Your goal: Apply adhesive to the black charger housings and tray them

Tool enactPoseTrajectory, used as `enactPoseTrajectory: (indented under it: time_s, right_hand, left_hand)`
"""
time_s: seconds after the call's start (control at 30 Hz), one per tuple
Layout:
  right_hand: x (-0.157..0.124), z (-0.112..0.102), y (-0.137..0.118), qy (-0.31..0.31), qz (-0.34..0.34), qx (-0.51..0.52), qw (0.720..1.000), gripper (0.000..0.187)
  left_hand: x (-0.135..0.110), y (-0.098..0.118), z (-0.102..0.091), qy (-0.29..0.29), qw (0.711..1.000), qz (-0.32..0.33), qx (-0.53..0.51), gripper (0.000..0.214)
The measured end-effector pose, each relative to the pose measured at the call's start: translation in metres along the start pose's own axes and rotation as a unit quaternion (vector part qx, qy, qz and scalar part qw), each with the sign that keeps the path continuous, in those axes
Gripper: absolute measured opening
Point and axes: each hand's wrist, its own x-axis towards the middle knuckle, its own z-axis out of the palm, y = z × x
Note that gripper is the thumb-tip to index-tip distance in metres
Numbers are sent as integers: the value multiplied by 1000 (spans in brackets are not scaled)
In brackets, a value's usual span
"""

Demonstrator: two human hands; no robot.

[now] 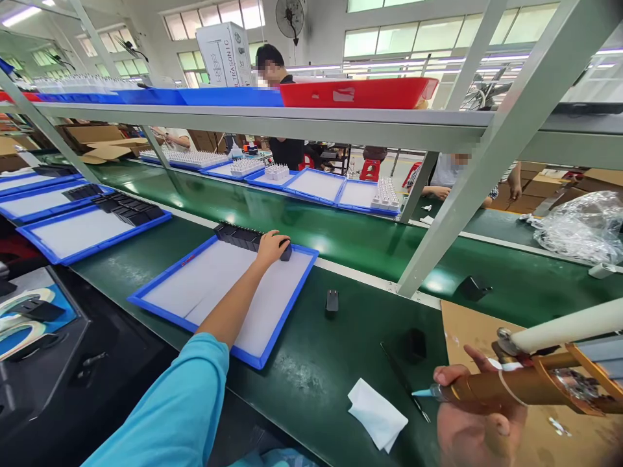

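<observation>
My left hand [271, 249] reaches over a blue-rimmed white tray [204, 279]. Its fingers are curled on a black plug adapter [286, 251] at the right end of a row of black plug adapters [239, 236] along the tray's far edge. At the lower right, my right hand [479, 415] is closed round a brown glue dispenser [487, 389]. The dispenser's light-blue nozzle [423, 393] points left, above a thin dark pen-like tool [402, 376]. Another plug adapter [331, 301] lies right of the tray, and a black block-shaped piece [416, 344] rests near the tool.
A folded white cloth [377, 415] lies near the front edge. Brown cardboard [460, 324] covers the right side of the bench. A slanted metal post [467, 188] rises behind it, under a shelf [292, 123]. More trays [97, 227] stand left. Co-workers sit and stand across the green belt [311, 220].
</observation>
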Motion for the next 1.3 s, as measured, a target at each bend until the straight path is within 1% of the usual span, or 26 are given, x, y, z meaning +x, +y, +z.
enactPoseTrajectory:
  time_s: [0.2, 0.43, 0.53, 0.63, 0.73, 0.9, 1.0, 1.1, 1.17, 1.2, 1.23, 1.27, 1.3]
  right_hand:
    - [0, -3, 1, -4, 14, -10, 1000, 74]
    - [0, -1, 0, -1, 4, -7, 1000, 63]
    - [0, 0, -2, -1, 5, -1, 1000, 63]
    - [1, 0, -2, -5, 4, 5, 1000, 65]
    - [1, 1, -2, -8, 0, 2, 1000, 68]
    - [0, 3, -1, -8, -9, 0, 1000, 68]
    - [0, 2, 0, -10, -17, 5, 1000, 68]
    - [1, 1, 0, -12, -17, 7, 1000, 66]
    - [0, 2, 1, -12, -19, 10, 1000, 60]
    - [0, 2, 1, -13, -23, 12, 1000, 57]
    - [0, 3, 2, -14, -32, 16, 999, 54]
    - [0, 3, 2, -17, -39, 19, 999, 52]
    - [0, 3, 2, -22, -45, 23, 998, 52]
  left_hand:
    - [-1, -2, 9, 25, 999, -19, 9, 31]
    - [1, 4, 16, 45, 998, -41, 20, 29]
    - [-2, 6, 18, 40, 998, -29, 26, 30]
    - [-8, 6, 20, 26, 999, -5, 39, 30]
    - [-13, 4, 19, 8, 998, 19, 52, 43]
    - [-9, 0, 15, -11, 997, 41, 64, 41]
    - [-7, 2, 10, -10, 997, 47, 66, 45]
    - [-12, 14, 0, 15, 998, 23, 61, 62]
    - [-26, 31, -8, 35, 999, 15, 26, 75]
    - [-36, 42, -12, 29, 999, 28, -9, 79]
    - [-48, 55, -15, 0, 997, 62, -51, 80]
    - [-61, 67, -16, -49, 988, 109, -99, 80]
    - [-74, 80, -17, -106, 973, 149, -139, 82]
